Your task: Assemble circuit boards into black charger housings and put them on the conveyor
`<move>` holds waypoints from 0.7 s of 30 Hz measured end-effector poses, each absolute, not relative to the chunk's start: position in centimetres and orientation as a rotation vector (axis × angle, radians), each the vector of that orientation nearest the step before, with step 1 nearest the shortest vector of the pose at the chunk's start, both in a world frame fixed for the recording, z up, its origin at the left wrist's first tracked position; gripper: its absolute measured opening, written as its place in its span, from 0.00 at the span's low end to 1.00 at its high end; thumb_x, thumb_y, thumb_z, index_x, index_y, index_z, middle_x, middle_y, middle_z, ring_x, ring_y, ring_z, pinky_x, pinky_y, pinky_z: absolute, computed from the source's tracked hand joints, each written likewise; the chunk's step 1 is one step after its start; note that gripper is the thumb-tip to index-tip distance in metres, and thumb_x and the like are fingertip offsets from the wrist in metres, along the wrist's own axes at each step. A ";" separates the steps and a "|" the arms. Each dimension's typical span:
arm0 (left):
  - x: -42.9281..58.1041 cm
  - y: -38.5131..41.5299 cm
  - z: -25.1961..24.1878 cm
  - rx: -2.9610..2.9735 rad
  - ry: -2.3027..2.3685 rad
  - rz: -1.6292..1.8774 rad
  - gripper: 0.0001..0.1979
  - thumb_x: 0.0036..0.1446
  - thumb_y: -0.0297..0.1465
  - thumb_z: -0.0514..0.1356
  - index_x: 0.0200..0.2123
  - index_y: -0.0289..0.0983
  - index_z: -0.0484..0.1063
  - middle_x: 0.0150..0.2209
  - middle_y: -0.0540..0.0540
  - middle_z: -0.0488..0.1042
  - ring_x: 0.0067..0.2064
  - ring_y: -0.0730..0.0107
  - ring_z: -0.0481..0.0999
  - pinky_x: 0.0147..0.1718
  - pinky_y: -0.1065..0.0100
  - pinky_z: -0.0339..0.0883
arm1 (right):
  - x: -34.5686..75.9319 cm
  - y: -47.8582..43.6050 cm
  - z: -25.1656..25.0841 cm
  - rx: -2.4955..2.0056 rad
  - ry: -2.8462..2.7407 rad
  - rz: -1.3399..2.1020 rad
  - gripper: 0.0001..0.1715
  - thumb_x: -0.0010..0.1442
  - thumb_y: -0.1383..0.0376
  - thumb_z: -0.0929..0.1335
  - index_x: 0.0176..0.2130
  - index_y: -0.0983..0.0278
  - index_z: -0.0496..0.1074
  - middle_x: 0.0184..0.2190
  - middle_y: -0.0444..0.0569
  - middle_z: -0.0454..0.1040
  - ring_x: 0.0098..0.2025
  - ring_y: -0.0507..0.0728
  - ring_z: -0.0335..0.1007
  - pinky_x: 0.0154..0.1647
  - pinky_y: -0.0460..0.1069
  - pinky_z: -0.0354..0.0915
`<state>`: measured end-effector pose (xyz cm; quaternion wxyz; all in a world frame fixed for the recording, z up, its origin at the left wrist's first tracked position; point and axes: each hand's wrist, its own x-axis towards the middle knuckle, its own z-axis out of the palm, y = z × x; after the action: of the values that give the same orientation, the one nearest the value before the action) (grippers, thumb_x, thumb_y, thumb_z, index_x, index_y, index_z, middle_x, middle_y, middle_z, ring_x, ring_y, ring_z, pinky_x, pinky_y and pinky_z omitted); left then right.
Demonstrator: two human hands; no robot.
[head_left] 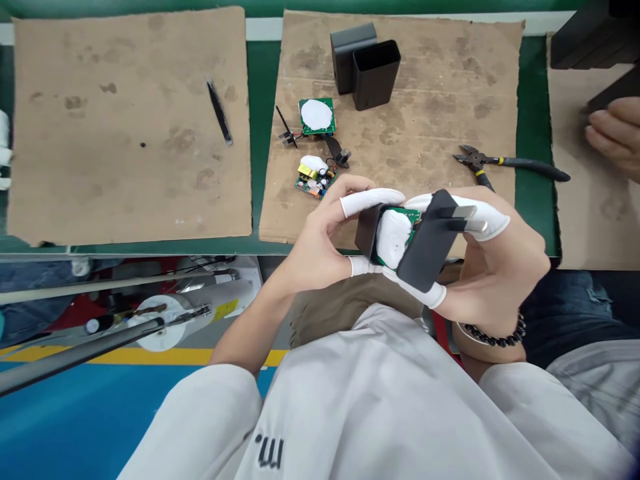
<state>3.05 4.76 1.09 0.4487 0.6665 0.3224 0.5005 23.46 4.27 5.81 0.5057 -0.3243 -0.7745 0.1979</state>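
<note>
My left hand (pixel 320 243), with white finger cots on thumb and finger, is closed around a black plastic housing (pixel 368 232). In my right hand (pixel 505 260), also in finger cots, is a black plug end cap (pixel 429 248) with two metal prongs, tilted beside the housing. A green circuit board (pixel 393 239) coated with white paste sits between them, partly inside the housing's mouth. Just beyond my left fingers lie a board with yellow and white parts (pixel 313 177) and a square green board (pixel 317 116) topped with a white paste disc, with wires around them.
Two black housings (pixel 376 75) stand at the back of the middle cardboard mat (pixel 440 100). Side cutters (pixel 477 160) lie at its right edge. Black tweezers (pixel 219 112) rest on the left mat (pixel 125 180). Another person's hand (pixel 617 137) is at the far right near black housings.
</note>
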 end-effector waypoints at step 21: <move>-0.7 1.7 1.1 1.674 1.101 1.232 0.32 0.50 0.44 0.77 0.57 0.44 0.78 0.53 0.41 0.72 0.56 0.53 0.77 0.52 0.59 0.78 | 20.4 5.1 4.8 -0.695 -2.047 0.743 0.46 0.57 0.66 0.76 0.68 0.52 0.59 0.66 0.55 0.70 0.65 0.66 0.72 0.56 0.61 0.79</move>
<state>-0.65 1.69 1.10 0.3845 0.6571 0.4321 0.4834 20.45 5.15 4.84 0.4150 -0.2768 -0.8147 0.2957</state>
